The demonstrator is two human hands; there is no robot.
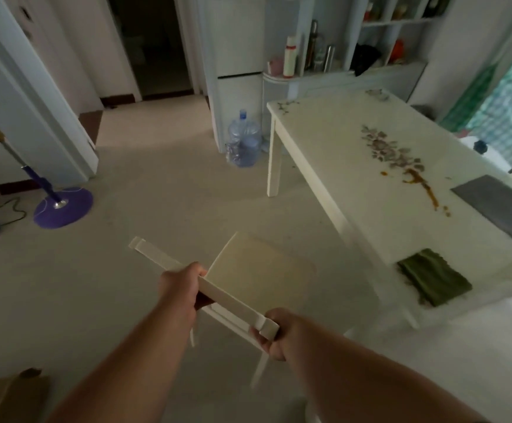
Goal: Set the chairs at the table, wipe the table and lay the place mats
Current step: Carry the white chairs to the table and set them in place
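A cream chair (257,270) stands on the floor in front of me, its seat facing the long side of the white table (340,154). My left hand (180,290) grips the top rail of the chair back near its middle. My right hand (274,334) holds the rail's right end. On the table lie a folded green cloth (433,277) at the near edge and a grey place mat (502,212) at the right. A brown spill (422,187) streaks the tabletop beside a printed flower pattern.
A large water bottle (244,141) stands by the table's far leg. A fan with a purple base (62,206) stands at the left, with a cord on the floor. A shelf unit (340,56) with bottles lies behind the table. A brown box corner (7,395) shows bottom left.
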